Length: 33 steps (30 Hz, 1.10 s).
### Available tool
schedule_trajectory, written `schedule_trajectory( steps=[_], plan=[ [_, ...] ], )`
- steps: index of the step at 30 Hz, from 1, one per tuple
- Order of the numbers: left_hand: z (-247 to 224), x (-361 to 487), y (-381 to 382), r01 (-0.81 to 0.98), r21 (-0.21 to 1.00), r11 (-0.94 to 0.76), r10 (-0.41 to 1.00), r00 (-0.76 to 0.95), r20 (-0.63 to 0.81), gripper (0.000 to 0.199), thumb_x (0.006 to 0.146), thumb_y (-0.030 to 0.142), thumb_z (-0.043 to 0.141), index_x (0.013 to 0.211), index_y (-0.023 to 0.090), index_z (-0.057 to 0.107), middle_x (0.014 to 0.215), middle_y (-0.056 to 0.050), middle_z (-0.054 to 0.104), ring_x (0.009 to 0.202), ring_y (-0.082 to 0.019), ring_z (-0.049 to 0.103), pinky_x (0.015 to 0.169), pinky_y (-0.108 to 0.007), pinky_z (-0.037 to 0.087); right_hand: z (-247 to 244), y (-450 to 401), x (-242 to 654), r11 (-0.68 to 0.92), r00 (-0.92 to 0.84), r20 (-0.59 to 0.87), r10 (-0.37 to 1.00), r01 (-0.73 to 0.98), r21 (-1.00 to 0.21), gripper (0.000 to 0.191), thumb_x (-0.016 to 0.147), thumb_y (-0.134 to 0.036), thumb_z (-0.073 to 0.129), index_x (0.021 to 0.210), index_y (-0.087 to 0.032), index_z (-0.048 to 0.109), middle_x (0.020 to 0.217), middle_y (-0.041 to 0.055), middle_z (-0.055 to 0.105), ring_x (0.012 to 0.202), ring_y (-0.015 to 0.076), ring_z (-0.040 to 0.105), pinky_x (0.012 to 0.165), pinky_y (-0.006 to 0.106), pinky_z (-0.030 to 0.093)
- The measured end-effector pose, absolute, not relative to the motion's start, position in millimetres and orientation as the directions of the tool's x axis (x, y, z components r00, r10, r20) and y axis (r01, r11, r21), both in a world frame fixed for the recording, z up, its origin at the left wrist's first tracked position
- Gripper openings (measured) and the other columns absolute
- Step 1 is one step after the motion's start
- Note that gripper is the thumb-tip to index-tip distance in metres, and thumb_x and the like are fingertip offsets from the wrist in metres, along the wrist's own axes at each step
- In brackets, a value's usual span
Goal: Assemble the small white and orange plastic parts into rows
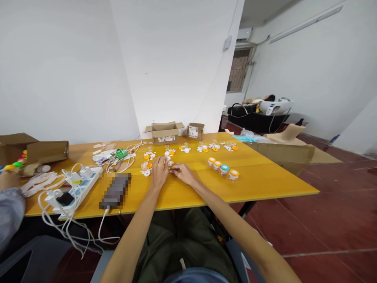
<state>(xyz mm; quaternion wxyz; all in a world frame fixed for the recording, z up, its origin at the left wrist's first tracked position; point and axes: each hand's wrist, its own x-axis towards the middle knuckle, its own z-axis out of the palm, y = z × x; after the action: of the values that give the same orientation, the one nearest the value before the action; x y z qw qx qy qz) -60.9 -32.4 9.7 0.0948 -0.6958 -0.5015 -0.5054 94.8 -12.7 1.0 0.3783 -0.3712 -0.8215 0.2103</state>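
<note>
Surface [265,177], yellow, wide, carrying everything listed. Carton [165,135], open, far centre. Left hand [160,170] and right hand [183,172], near centre, fingers bent; whether either grip is clamped on anything, cannot tell. Jars [224,168], four, lidded, right. White pieces [171,163], small, between the hands: presumably light, stiff plastic, easily skidding; best pinched at the edges.

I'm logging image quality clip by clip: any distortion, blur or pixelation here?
Head view: wide-angle stretching, plainest in the forearms; lighting soft, no harsh shadows on the wall; dark device pixelated; small white parts near the left hand lack crisp detail.
</note>
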Motion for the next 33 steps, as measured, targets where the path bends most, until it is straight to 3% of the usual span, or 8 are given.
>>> schedule_trajectory(
  steps=[8,16,22,27,33],
  plan=[
    [10.6,-60.8,-32.0,0.784,0.399,-0.475,0.63,-0.013,0.776,0.013,0.095,0.023,0.054,0.095,0.025,0.066,0.095,-0.006,0.069,0.094,-0.024,0.066,0.085,-0.036,0.053,2.5,-18.3,95.8,0.648,-0.465,0.452,0.762,0.552,-0.525,0.024,0.082,-0.005,0.06,0.082,-0.022,0.077,0.09,0.005,0.072,0.085,0.0196,0.067,0.082,0.029,0.051],
    [8.8,-60.1,-31.3,0.782,0.416,-0.464,0.636,-0.033,0.771,0.011,0.094,0.023,0.055,0.094,0.026,0.066,0.095,-0.006,0.069,0.094,-0.024,0.066,0.085,-0.037,0.053,5.3,-30.8,93.3,0.631,-0.425,0.484,0.765,0.645,-0.432,0.029,0.086,-0.01,0.06,0.108,-0.024,0.073,0.109,0.0071,0.068,0.104,0.0218,0.064,0.094,0.033,0.049],
    [9.3,-60.8,-31.5,0.769,0.444,-0.459,0.656,-0.044,0.753,0.012,0.093,0.022,0.054,0.096,0.025,0.066,0.097,-0.007,0.069,0.098,-0.025,0.066,0.088,-0.038,0.053,8.7,-35.3,93.3,0.631,-0.462,0.445,0.767,0.667,-0.396,0.022,0.087,-0.015,0.061,0.105,-0.023,0.071,0.103,0.0072,0.07,0.099,0.022,0.064,0.089,0.033,0.047],
    [10.6,-60.2,-32.9,0.762,0.463,-0.453,0.661,-0.061,0.748,0.011,0.094,0.024,0.055,0.094,0.025,0.066,0.096,-0.006,0.069,0.097,-0.025,0.066,0.088,-0.038,0.053,5.3,-33.7,94.4,0.71,-0.493,0.529,0.691,0.601,-0.368,0.021,0.086,-0.013,0.061,0.104,-0.023,0.067,0.101,0.006,0.07,0.095,0.021,0.062,0.087,0.033,0.046],
    [12.2,-59.3,-33.5,0.761,0.477,-0.439,0.66,-0.087,0.746,0.011,0.094,0.024,0.054,0.091,0.025,0.064,0.094,-0.006,0.069,0.093,-0.024,0.066,0.085,-0.037,0.053,2.7,-34.1,94.9,0.793,-0.58,0.575,0.577,0.567,-0.223,0.013,0.089,-0.013,0.06,0.091,-0.022,0.069,0.098,0.0069,0.066,0.094,0.0221,0.059,0.087,0.035,0.047]
  ],
)
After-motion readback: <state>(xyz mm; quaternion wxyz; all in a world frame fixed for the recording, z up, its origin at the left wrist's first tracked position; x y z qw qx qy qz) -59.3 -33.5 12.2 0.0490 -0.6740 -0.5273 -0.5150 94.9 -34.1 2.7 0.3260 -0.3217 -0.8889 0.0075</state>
